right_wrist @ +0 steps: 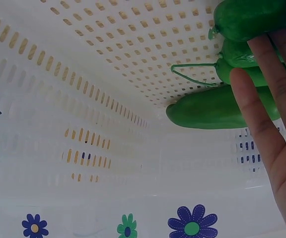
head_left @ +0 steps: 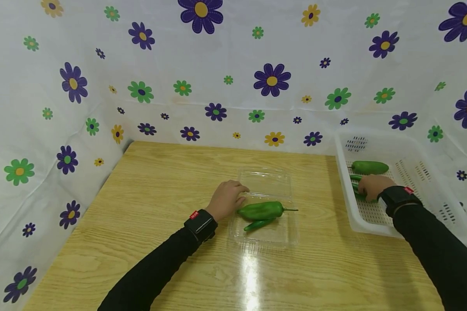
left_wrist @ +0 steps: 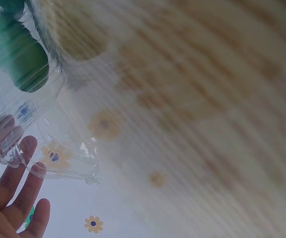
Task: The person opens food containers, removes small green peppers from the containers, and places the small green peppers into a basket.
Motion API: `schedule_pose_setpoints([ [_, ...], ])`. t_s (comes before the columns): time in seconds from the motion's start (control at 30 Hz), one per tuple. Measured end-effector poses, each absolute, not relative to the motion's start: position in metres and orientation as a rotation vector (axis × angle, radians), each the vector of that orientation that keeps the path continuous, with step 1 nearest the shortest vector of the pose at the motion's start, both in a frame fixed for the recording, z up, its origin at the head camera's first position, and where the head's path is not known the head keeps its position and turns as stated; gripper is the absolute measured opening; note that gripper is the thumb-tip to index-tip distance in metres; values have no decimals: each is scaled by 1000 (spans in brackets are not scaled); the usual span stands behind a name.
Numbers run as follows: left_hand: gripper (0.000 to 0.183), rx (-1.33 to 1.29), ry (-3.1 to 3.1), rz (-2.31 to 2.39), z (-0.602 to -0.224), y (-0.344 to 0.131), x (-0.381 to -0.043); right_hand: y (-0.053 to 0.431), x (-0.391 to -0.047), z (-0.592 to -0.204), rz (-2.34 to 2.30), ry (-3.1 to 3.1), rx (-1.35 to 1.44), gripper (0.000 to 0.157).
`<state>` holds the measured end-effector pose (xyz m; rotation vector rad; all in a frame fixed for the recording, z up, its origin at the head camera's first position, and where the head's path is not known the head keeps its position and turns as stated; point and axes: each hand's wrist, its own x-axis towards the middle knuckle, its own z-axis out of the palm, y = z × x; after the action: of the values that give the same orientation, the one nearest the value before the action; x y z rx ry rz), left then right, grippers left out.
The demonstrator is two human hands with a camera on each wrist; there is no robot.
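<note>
My left hand (head_left: 226, 199) is at the left side of a clear plastic clamshell box (head_left: 265, 237), fingertips on its edge near the hinge. The box stands with its lid folded back. A large green pepper (head_left: 261, 211), stem to the right, lies in it above a smaller green pepper (head_left: 259, 224). My right hand (head_left: 372, 186) reaches into a white basket (head_left: 432, 172), over several small green peppers. In the right wrist view its fingers (right_wrist: 254, 101) extend alongside one plump pepper (right_wrist: 250, 20); the thumb is mostly out of view. A larger green pepper (head_left: 369, 167) lies behind that hand.
The wooden table (head_left: 159, 181) carries the box at its middle and the basket at its right. Behind and at both sides hangs a white flower-printed cloth (head_left: 233, 60). The basket's tall slotted walls (right_wrist: 86, 139) surround my right hand.
</note>
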<state>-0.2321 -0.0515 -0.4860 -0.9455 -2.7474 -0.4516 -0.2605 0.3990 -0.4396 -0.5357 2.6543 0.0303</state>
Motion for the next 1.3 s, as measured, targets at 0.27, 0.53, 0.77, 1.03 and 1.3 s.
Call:
schedule_pose_setpoints([
  [0.27,22,-941,-2747,-456,-487,-51,-233,402,-263,-444,15,2663,-513,14],
  [0.53,21,-937,-2735,-464,-487,-51,-232,403,-261,-441,-34,2669,-507,15],
  [0.77,21,-940,-2734,-468,-487,-51,-232,403,-260,-436,-43,2666,-447,18],
  [1.03,22,-938,-2741,-480,-486,-52,-231,402,-258,-426,-81,2691,-392,18],
  [1.3,21,-943,-2744,-476,-486,-51,-232,367,-234,-377,-216,2990,-412,26],
])
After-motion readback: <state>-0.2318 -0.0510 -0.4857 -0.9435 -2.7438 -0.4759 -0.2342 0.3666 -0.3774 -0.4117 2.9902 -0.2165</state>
